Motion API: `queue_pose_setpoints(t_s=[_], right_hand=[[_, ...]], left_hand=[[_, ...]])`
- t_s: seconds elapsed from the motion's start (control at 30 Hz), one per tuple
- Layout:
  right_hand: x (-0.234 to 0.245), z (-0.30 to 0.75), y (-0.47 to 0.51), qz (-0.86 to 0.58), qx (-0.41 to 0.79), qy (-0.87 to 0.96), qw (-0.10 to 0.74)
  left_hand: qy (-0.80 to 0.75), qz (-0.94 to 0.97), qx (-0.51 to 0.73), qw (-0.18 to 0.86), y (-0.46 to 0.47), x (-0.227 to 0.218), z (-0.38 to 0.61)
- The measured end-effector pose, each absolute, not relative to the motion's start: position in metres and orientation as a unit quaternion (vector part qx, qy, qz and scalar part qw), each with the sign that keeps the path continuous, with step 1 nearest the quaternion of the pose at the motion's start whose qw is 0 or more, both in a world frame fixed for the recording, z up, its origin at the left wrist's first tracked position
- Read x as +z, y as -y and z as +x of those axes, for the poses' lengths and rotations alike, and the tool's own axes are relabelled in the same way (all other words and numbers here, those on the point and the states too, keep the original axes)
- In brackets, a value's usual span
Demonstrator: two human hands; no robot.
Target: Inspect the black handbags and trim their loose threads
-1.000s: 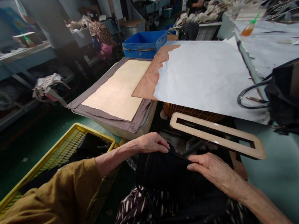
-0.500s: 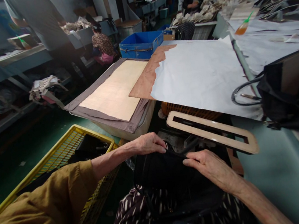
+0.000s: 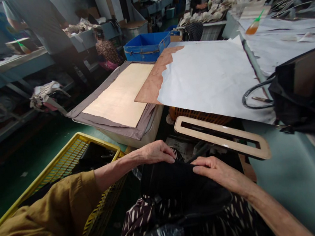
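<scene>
A black fabric piece (image 3: 176, 187) lies on my lap, over patterned cloth. My left hand (image 3: 158, 152) grips its upper left edge with curled fingers. My right hand (image 3: 219, 171) pinches the upper right edge of the same piece. Just beyond my hands a flat wooden template with a long slot (image 3: 221, 137) rests at the edge of the green table (image 3: 296, 188).
A yellow crate (image 3: 65, 168) stands at my left. Ahead are a padded board on a box (image 3: 119, 100), white paper over brown board (image 3: 207, 76) and a blue bin (image 3: 147, 46). A black bag (image 3: 307, 97) sits at right. Other people work further back.
Both hands have drawn the black piece slightly nearer and closer together; the view shifted a little.
</scene>
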State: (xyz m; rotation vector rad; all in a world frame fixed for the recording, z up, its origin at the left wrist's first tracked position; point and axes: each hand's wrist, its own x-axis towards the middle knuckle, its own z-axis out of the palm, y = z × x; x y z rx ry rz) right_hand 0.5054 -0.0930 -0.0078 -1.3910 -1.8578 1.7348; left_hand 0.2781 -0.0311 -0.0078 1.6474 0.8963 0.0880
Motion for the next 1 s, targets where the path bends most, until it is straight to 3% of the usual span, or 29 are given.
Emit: queue_pose_setpoints(t_s=[0.33, 0.57, 0.83, 1.0], right_hand=[[-0.008, 0.497, 0.092, -0.529, 0.515, 0.667, 0.102], [0.012, 0.478, 0.088, -0.561, 0.393, 0.724, 0.077], [0.011, 0.448, 0.083, -0.576, 0.376, 0.724, 0.055], [0.009, 0.446, 0.085, -0.591, 0.368, 0.714, 0.079]], left_hand=[[-0.414, 0.695, 0.049, 0.585, 0.033, -0.012, 0.280], [-0.472, 0.718, 0.029, 0.510, 0.036, -0.010, 0.280], [-0.516, 0.730, -0.007, 0.448, 0.042, 0.004, 0.286], [-0.425, 0.737, 0.059, 0.522, 0.033, 0.003, 0.273]])
